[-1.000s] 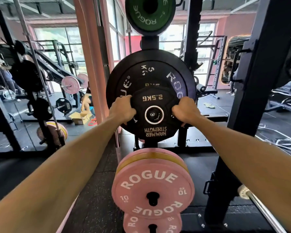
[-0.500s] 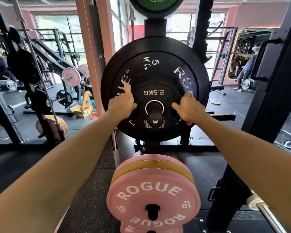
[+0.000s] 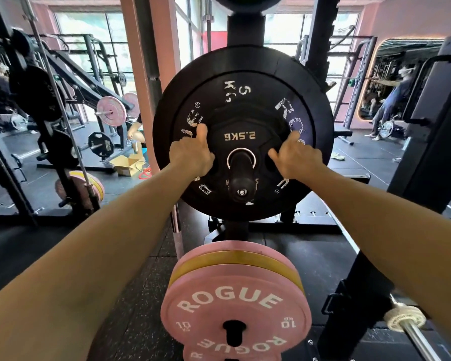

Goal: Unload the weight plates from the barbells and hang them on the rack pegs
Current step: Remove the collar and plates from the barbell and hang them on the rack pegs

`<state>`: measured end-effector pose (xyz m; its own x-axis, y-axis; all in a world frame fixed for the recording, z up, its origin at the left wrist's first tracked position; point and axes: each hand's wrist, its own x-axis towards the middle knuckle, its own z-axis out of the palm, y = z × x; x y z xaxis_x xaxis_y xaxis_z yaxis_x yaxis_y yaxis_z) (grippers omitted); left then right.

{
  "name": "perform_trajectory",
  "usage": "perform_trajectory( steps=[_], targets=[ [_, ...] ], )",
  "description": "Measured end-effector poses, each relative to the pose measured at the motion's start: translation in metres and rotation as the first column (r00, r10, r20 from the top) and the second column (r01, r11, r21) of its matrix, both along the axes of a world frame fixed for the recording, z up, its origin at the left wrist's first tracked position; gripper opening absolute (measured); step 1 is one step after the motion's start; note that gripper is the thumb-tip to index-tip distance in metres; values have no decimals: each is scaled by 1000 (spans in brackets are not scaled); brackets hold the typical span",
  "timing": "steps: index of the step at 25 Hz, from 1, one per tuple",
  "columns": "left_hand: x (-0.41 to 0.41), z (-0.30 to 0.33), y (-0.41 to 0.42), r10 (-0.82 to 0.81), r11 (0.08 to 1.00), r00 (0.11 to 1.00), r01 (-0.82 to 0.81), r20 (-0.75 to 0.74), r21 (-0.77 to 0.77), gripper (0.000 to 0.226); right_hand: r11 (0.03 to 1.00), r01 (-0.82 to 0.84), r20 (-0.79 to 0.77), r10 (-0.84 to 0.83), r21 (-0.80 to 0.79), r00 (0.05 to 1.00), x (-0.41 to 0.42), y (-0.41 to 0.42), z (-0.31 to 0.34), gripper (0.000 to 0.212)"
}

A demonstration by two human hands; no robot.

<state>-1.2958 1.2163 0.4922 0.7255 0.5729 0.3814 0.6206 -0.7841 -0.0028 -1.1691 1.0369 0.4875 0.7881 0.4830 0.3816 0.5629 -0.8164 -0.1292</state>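
Left of frame: a loaded bar with a pink plate stands well back; not your concern at this step.

Left of centre: your left hand lies on the left edge of the 2.5 kg plate, thumb up against the face of the 5 kg plate behind it. The fingers wrap toward the small plate's edge; whether they clamp it or only press, you cannot tell.

Centre: the 2.5 kg plate sits on the rack peg, flat against the 5 kg plate. The peg's long axis points straight out toward you, its capped end well clear of the plate face.

Right of centre: your right hand mirrors the left on the plate's right edge, thumb inward near the hub. The hands are apart, one either side of the peg, both equally near.

Judgement: the plate looks fully seated, so the hanging step seems done. Withdraw both hands straight back along the peg axis.

Lower centre: pink 10 kg plates hang on a lower peg.

Lower right: a bare barbell sleeve enters the frame.
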Motion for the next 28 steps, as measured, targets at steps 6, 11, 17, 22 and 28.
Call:
perform_trajectory(
  steps=[6, 11, 17, 22, 28],
  targets=[
    [-40, 0, -7, -129, 976, 991, 121, -35, -178, 73, 986, -162, -135, 156, -40, 979, -12, -30, 0, 45],
    [-80, 2, -16, -256, 941, 965, 235, -60, -243, 71, 967, -253, -163, 243, -42, 956, -41, -76, 2, 62],
    [-105, 20, -73, -288, 915, 955, 295, 68, -274, 64, 959, -281, -164, 275, -18, 947, -57, -135, 9, 66],
    [-102, 36, -156, -222, 931, 965, 253, 141, -262, 72, 949, -312, -113, 307, -32, 945, -40, -209, 24, 67],
    [-70, 26, -284, -162, 937, 979, 191, 121, -293, 83, 934, -346, -118, 335, -89, 935, 1, -330, 31, 70]
  ],
)
